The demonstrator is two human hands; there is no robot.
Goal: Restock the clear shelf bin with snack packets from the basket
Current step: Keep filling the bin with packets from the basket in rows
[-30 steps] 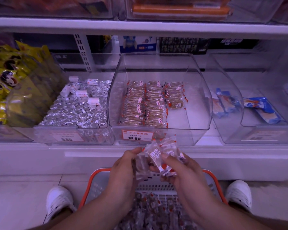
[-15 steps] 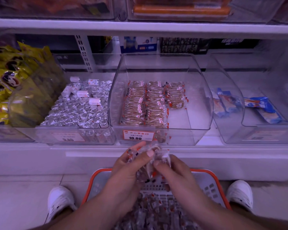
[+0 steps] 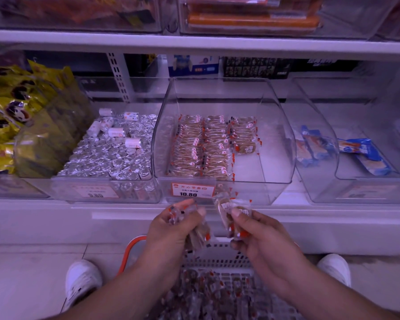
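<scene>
Below the shelf (image 3: 194, 43), over the basket (image 3: 134, 248), you hold both hands apart in front of the bin (image 3: 224, 144). Your left hand (image 3: 173, 229) grasps a bunch of packets (image 3: 198, 237), fingers curled round them, the wrappers hanging down past your palm toward the basket. Your right hand (image 3: 261, 236) pinches a second bunch (image 3: 229, 211) between thumb and fingers, its top end just near the bin's price tag (image 3: 192, 190), which reads 10.80. The bin stands on the lower shelf, clear-walled and partly filled: rows of the same snacks (image 3: 206, 146) line its left and middle, while the right side of its floor is bare. The basket sits on the floor between your white shoes (image 3: 82, 280), with more packets heaped inside it. To the left of the bin, another holds silver-wrapped sweets (image 3: 111, 153); farther left are yellow bags (image 3: 12, 112). To the right, a bin holds a few blue packs (image 3: 360, 153).
</scene>
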